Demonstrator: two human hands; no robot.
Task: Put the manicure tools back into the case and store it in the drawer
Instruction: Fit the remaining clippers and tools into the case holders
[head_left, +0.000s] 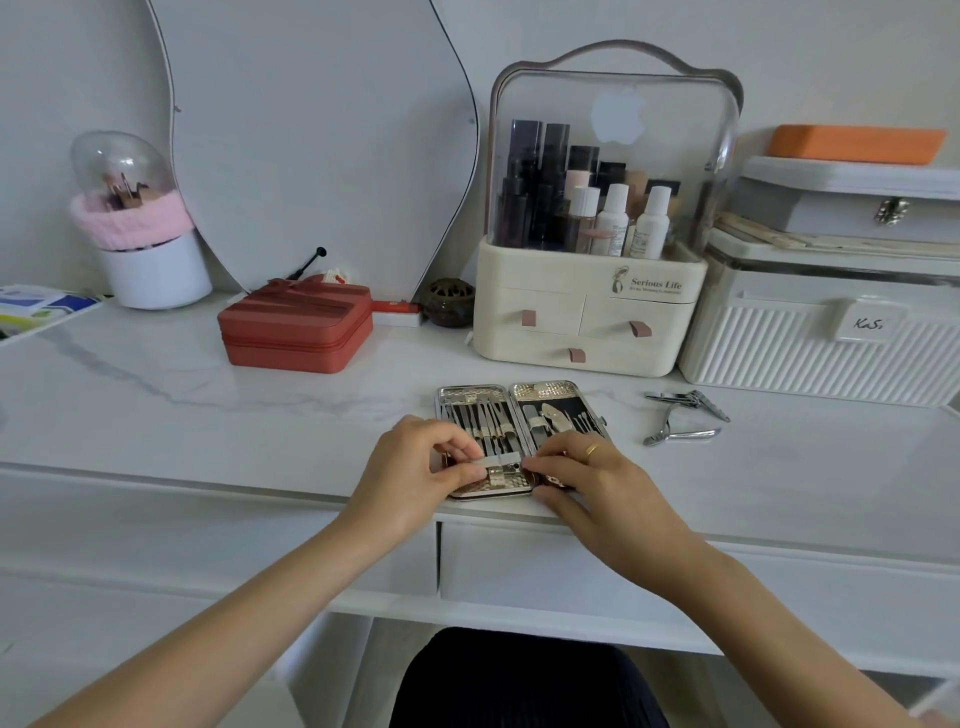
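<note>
Open manicure case (519, 410) lies flat near front edge of white table (208, 374), tools strapped inside. Left hand (415, 467) & right hand (597, 483) pinch a flat metal tool (501, 459) between fingertips over case's near end. Two loose clippers (685, 415) lie to the right, apart from case. Cosmetics organizer (592, 312) stands behind.

Single head view, wide-angle, worn high and looking forward and steeply down across a white table (156, 374). Faces the back wall, with mirror (322, 145) and organizer (592, 312) at the far edge, bowed by the lens. Close in: both forearms run up from the bottom corners to meet at the open case (519, 415) near frame centre. Lap and drawer front (519, 566) directly below. No second view to overlap.
</note>
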